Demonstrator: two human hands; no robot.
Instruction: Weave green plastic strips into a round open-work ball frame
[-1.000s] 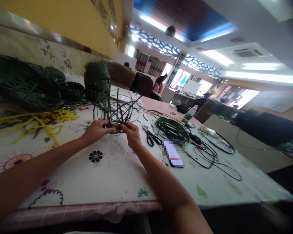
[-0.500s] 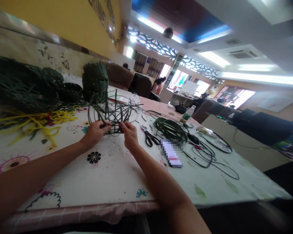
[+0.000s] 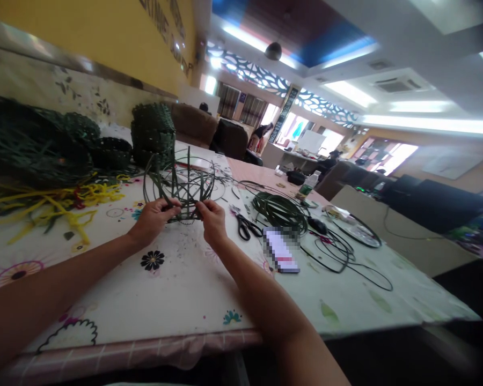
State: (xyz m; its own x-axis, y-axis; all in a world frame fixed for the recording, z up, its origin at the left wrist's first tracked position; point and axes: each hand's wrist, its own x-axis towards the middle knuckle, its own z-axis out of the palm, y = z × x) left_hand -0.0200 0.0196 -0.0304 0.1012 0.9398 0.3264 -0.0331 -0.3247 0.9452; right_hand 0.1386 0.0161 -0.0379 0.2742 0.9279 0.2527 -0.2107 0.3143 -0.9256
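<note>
An open, half-woven basket of dark green strips (image 3: 188,179) stands on the flowered tablecloth, its loose strips curving up and out. My left hand (image 3: 155,217) pinches the strips on its near left side, thumb and fingers closed. On the near right side my right hand (image 3: 211,219) grips the strips between thumb and forefinger. A short gap separates the two hands along the basket's near edge. Just right of my right hand lie black-handled scissors (image 3: 247,227), and beyond them is a coil of green strip (image 3: 279,209).
Finished green baskets (image 3: 153,131) and a heap of yellow strips (image 3: 64,206) are at the left. To the right lie a phone (image 3: 280,251), loops of thin dark cord (image 3: 342,249) and a plastic bottle (image 3: 309,185). Far back, a person (image 3: 260,136) bends over.
Both hands stay on the basket strips with barely any shift of the fingers. The whole view has moved slightly, so things appear a little further left.
</note>
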